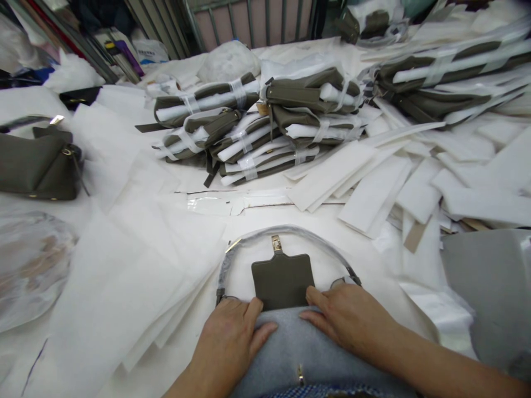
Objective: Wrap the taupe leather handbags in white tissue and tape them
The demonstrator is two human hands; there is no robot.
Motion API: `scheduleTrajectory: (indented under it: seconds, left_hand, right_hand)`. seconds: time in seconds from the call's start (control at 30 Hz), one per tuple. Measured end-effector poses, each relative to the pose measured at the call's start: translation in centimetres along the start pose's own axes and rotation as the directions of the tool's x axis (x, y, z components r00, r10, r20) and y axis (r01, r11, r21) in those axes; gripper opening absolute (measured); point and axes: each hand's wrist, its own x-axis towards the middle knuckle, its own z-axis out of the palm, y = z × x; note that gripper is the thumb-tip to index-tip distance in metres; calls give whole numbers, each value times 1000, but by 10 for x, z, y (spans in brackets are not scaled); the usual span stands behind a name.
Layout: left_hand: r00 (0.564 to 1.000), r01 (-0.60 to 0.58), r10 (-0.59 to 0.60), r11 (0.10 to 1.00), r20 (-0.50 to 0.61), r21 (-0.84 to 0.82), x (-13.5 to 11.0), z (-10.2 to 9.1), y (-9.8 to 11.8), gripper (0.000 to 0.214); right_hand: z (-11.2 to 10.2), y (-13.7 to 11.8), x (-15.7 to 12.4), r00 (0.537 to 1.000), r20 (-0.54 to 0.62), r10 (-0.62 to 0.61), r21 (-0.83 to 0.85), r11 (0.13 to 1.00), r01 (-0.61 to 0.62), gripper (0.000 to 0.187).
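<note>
Grey-green metal railings (pixel 284 22) edge the far side of the room; a broad white-covered table (pixel 265 216) fills the scene, olive bags taped up with white padding (pixel 298 99) piled far. And near centre, an olive handbag with grey suede-like lining (pixel 277 348): curved handle (pixel 286 229) already in clear film, no taped padding visible, so partway, I'd judge. Left hand (pixel 232 329) and right hand (pixel 344 315) pinch its edge; beyond lies the olive flap (pixel 283 282), gold metal clasp (pixel 276 243) at its tip.

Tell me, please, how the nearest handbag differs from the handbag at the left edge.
The nearest handbag shows a pale grey-blue surface below its olive flap; the left-edge handbag shows a mostly dark olive body. The left grip and right grip hold the nearest handbag; neither touches the left-edge handbag. Both have gold-coloured metal.
</note>
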Motion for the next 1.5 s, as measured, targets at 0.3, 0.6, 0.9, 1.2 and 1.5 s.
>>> scheduleTrajectory:
  seconds: [0.3,0.6,0.9,1.2,1.5]
  left_hand:
    - [944,-107,98,994,-314,-11,-5,4,24,30]
    - [895,-415,421,907,-149,71,-34,0,28,63]
    - [952,-301,306,948,25,-105,-51,6,37,76]
    - [947,-318,312,944,-75,-84,-55,12,39,62]
    - [929,-347,332,934,-163,-78,-59,17,38,60]
  right_hand:
    - [11,-4,-2,992,-128,11,-25,1000,-14,30]
    - [5,-2,-1,988,-153,-32,-49,998,25,28]
    - [-11,-3,-2,996,-82,-44,-52,998,40,38]
    - [-43,-9,34,928,-330,171,287,955,-74,33]
    - [-39,-17,45,925,-339,169,571,819,60,33]
